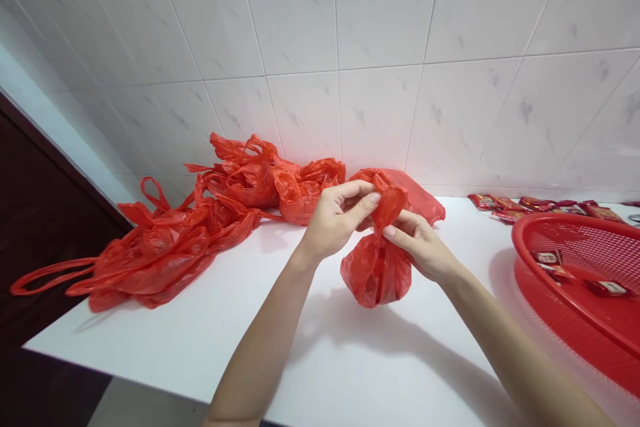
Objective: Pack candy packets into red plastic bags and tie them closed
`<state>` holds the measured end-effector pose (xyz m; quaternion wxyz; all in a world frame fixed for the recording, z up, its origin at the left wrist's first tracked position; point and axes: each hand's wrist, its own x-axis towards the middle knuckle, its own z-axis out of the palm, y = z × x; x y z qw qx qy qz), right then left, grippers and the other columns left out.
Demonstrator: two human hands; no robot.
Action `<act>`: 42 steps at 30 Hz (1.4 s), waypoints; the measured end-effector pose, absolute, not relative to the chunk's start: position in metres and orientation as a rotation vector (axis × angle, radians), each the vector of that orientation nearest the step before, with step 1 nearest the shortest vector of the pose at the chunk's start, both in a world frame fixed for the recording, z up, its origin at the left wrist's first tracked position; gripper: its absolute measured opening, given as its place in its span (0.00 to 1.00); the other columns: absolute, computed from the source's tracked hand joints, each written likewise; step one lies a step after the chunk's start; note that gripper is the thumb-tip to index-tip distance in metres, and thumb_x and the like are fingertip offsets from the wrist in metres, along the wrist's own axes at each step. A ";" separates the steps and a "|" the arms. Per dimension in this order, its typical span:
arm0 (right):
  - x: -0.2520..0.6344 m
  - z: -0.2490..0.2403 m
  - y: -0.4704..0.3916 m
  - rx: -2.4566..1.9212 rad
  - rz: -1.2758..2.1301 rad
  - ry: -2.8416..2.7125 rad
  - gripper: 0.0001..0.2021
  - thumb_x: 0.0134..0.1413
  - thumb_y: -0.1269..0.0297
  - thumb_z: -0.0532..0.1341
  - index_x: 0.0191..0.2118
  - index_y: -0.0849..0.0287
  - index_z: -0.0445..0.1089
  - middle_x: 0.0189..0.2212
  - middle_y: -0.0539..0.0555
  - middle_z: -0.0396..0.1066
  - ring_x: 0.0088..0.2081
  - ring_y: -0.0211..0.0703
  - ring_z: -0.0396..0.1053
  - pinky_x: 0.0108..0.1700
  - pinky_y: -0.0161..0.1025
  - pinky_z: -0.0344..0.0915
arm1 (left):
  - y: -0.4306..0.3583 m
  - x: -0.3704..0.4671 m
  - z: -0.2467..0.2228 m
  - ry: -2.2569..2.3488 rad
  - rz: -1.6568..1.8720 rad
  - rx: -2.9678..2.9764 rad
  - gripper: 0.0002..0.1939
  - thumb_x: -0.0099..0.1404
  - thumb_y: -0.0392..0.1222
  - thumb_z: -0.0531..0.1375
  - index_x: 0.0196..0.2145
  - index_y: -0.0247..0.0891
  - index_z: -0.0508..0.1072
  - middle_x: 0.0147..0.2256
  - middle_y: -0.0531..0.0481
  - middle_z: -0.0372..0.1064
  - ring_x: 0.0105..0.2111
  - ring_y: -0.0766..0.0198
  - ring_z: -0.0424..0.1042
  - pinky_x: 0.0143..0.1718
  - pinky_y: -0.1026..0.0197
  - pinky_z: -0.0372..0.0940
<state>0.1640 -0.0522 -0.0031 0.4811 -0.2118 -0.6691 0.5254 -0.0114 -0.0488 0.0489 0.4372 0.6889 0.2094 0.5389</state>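
A small red plastic bag (376, 275) with a rounded, filled bottom hangs between my hands, held above the white table. My left hand (340, 217) pinches the gathered top of the bag. Just below, my right hand (417, 243) closes its thumb and fingers on the narrow neck from the right side. Some fingertips of both hands are hidden behind the plastic. Another red bag (423, 197) lies against the wall, partly behind my hands.
Several red bags (150, 253) are heaped along the left and back of the white table (200, 353). A red mesh basket (550, 307) with small packets stands at the right. More red packets (540, 205) lie behind it by the tiled wall (380, 20).
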 end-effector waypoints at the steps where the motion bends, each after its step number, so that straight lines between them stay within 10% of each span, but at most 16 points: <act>1: 0.163 -0.003 -0.053 -0.510 1.315 -1.612 0.16 0.62 0.51 0.65 0.49 0.54 0.76 0.40 0.54 0.76 0.37 0.43 0.73 0.44 0.42 0.70 | -0.049 -0.011 0.049 0.525 1.341 1.699 0.14 0.63 0.50 0.67 0.32 0.35 0.79 0.27 0.51 0.70 0.25 0.69 0.67 0.24 0.66 0.63; 9: 0.140 -0.007 -0.061 -0.549 1.375 -1.484 0.22 0.59 0.42 0.64 0.31 0.59 0.70 0.20 0.46 0.61 0.22 0.34 0.57 0.28 0.36 0.59 | -0.043 -0.011 0.048 0.565 1.457 1.589 0.16 0.59 0.52 0.69 0.29 0.35 0.76 0.25 0.52 0.70 0.24 0.69 0.66 0.23 0.66 0.63; 20: 0.137 -0.008 -0.064 -0.610 1.254 -1.447 0.27 0.61 0.40 0.60 0.23 0.59 0.64 0.18 0.46 0.57 0.21 0.34 0.52 0.27 0.36 0.54 | -0.044 -0.019 0.052 0.598 1.456 1.573 0.12 0.60 0.47 0.67 0.28 0.36 0.75 0.27 0.52 0.71 0.29 0.67 0.69 0.34 0.64 0.66; 26: 0.142 -0.007 -0.062 -0.650 1.201 -1.396 0.27 0.61 0.39 0.60 0.24 0.59 0.64 0.18 0.47 0.58 0.22 0.34 0.53 0.27 0.35 0.55 | -0.045 -0.030 0.053 0.427 1.261 1.687 0.29 0.56 0.58 0.69 0.50 0.40 0.74 0.43 0.44 0.75 0.41 0.57 0.75 0.44 0.57 0.69; 29: 0.142 -0.007 -0.061 -0.688 1.162 -1.367 0.27 0.60 0.38 0.60 0.24 0.58 0.63 0.19 0.47 0.58 0.23 0.35 0.54 0.27 0.35 0.56 | -0.048 -0.028 0.052 0.560 1.209 1.766 0.38 0.50 0.48 0.75 0.57 0.43 0.70 0.46 0.44 0.74 0.44 0.57 0.75 0.47 0.57 0.70; 35: 0.142 -0.002 -0.064 -0.710 1.197 -1.474 0.28 0.60 0.36 0.58 0.25 0.59 0.66 0.21 0.48 0.62 0.23 0.35 0.56 0.28 0.37 0.58 | -0.046 -0.020 0.052 0.633 1.413 1.712 0.14 0.58 0.46 0.70 0.39 0.37 0.77 0.31 0.50 0.74 0.28 0.67 0.70 0.27 0.66 0.68; 42: 0.151 0.004 -0.065 -0.690 1.194 -1.782 0.22 0.62 0.42 0.60 0.32 0.59 0.68 0.24 0.47 0.58 0.27 0.37 0.54 0.29 0.36 0.53 | -0.046 -0.030 0.059 0.676 1.443 1.657 0.13 0.54 0.46 0.73 0.30 0.35 0.77 0.25 0.52 0.74 0.19 0.71 0.67 0.20 0.67 0.66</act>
